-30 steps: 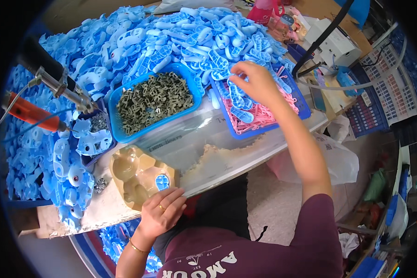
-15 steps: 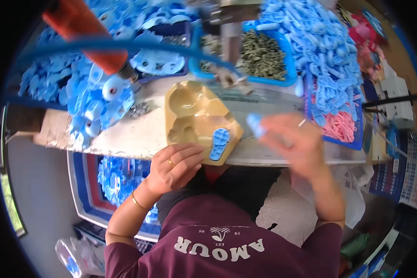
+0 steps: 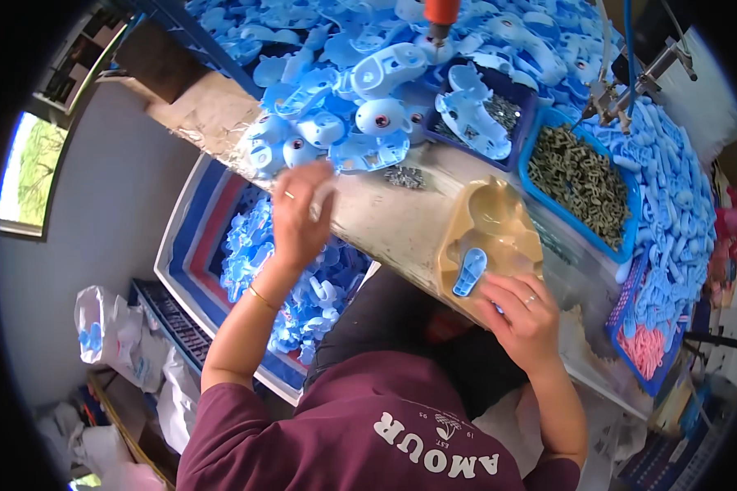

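So the tan block (image 3: pixel 504 245) is sitting at the front edge of the table (image 3: pixel 368 204), and I'd call this one barely begun: one small blue piece (image 3: pixel 470 272) lies in its near hollow, while the big round hollow at the far end is bare. The right hand (image 3: pixel 520 304) is at the block's near corner, fingers bent and bunched. There's a bit of blue (image 3: pixel 499 308) at the fingertips, but I can't tell if it's properly gripped. The left hand (image 3: pixel 301 214) is half open, blurry, right by the blue shells (image 3: pixel 382 117); looks empty to me, can't tell if it's touching any. Further out there's a blue tub (image 3: pixel 621 252) of small drab parts (image 3: pixel 577 184) and a basket (image 3: pixel 626 299) with pink bits (image 3: pixel 643 348). Judging by those heaps, loads left. More blue shells fill the striped bin (image 3: pixel 196 237) below too, but whether those are finished, no clue.
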{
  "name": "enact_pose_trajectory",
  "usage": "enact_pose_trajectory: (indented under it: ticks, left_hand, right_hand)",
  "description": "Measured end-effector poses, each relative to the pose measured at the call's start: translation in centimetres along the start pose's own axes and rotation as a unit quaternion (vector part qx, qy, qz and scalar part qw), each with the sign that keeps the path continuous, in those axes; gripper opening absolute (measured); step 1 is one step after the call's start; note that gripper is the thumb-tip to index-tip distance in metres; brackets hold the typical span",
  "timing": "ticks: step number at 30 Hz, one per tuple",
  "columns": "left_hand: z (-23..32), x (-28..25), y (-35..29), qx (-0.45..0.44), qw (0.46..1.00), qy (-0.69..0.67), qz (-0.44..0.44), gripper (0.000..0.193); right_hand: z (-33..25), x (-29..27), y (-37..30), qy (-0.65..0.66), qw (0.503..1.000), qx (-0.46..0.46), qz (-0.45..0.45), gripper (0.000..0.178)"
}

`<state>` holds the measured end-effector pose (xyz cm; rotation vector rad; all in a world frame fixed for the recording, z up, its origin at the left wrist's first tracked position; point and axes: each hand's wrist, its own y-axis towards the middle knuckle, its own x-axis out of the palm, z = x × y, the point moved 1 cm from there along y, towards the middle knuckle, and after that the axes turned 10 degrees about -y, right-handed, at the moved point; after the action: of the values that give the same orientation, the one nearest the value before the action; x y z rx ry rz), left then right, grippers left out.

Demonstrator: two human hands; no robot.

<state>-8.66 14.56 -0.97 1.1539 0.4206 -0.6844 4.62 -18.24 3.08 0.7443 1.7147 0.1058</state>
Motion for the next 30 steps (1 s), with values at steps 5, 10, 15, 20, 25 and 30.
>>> enact_pose_trajectory:
  ticks: [5,10,15,20,25,30]
  left_hand:
    - [-8.5,-2.3,2.7,-0.080,0.983,0.126,0.106,0.039]
    - [-10.3,-1.4,7.2,-0.029,0.987,0.149,-0.061,0.034]
    - [-9.0,-2.5,10.2,0.052,0.975,0.214,-0.021,0.014]
    - [-6.3,-4.9,11.5,0.055,0.962,0.264,0.038,0.013]
    - [-7.8,-8.0,7.9,-0.276,0.882,-0.322,0.204,0.030]
    - [1.4,-3.0,1.7,-0.312,0.638,-0.704,-0.009,0.043]
  right_hand:
    - [-0.1,-0.1,0.6,0.020,1.000,0.006,0.000,0.015]
    - [-0.6,0.6,0.5,0.048,0.999,0.013,-0.019,0.013]
    - [-0.4,0.3,0.0,0.045,0.999,0.023,-0.015,0.013]
    - [-0.1,0.3,-0.1,0.059,0.998,0.037,-0.010,0.012]
    - [-0.8,0.1,0.2,0.086,0.995,0.040,-0.010,0.014]
    - [-2.8,-0.1,0.9,0.230,0.965,0.130,0.000,0.042]
